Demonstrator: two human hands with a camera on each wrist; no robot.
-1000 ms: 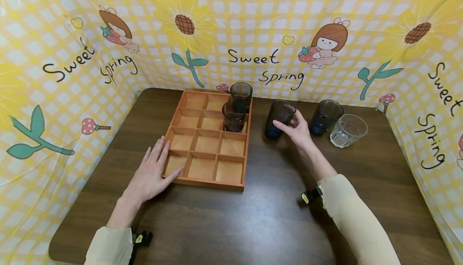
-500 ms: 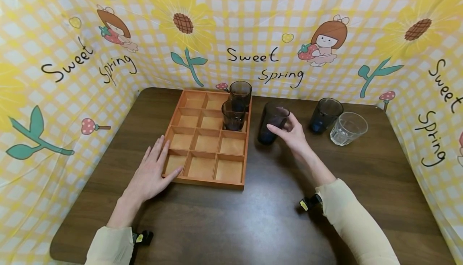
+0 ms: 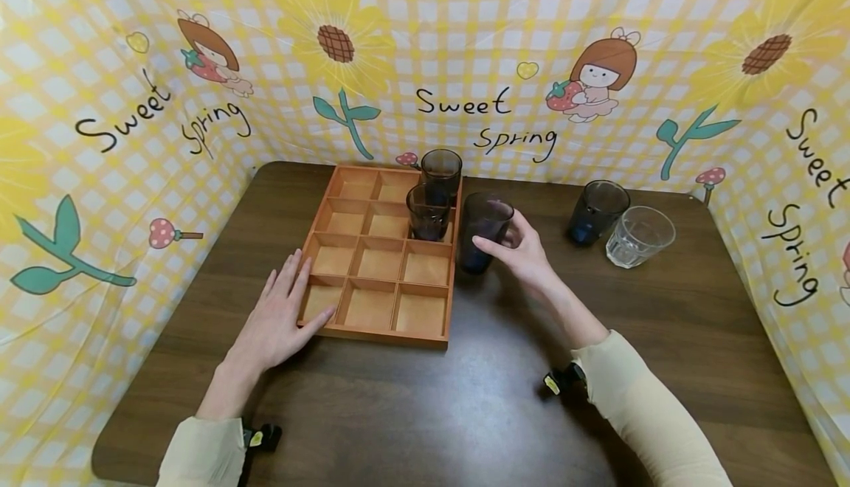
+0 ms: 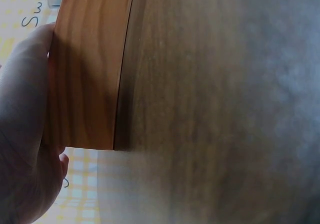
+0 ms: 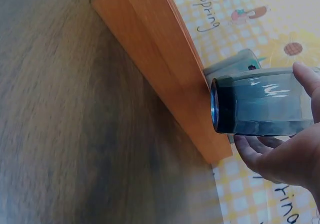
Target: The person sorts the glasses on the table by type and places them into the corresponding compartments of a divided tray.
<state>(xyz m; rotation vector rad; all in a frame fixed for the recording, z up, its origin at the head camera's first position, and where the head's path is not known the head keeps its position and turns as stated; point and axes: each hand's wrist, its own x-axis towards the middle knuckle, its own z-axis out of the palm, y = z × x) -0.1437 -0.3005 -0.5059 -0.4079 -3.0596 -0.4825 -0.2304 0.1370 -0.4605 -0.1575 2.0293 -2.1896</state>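
Observation:
My right hand (image 3: pixel 531 251) grips a tall dark tinted glass (image 3: pixel 483 240), thumb on the near side and fingers behind. Upright, this glass hangs just beside the right wall of a wooden compartment box (image 3: pixel 450 317); in the right wrist view its thick base (image 5: pixel 225 107) is raised off the table, close to the wall's top edge. Two dark glasses stand in the box's right column: a rear glass (image 3: pixel 441 164) and a nearer glass (image 3: pixel 428 214). My left hand (image 3: pixel 272 325) rests at the box's front left corner, fingers straight along the left side and thumb over the front edge.
To the right on the brown table (image 3: pixel 412 413) stand another dark glass (image 3: pixel 598 214) and a clear faceted glass (image 3: pixel 639 240), close together. A yellow checked cloth (image 3: pixel 465 29) with printed flowers hangs around the back and sides.
My right hand has carried the dark glass leftward and slightly nearer, from beside the other loose glasses up to the box's right wall. My left hand and the box have stayed put.

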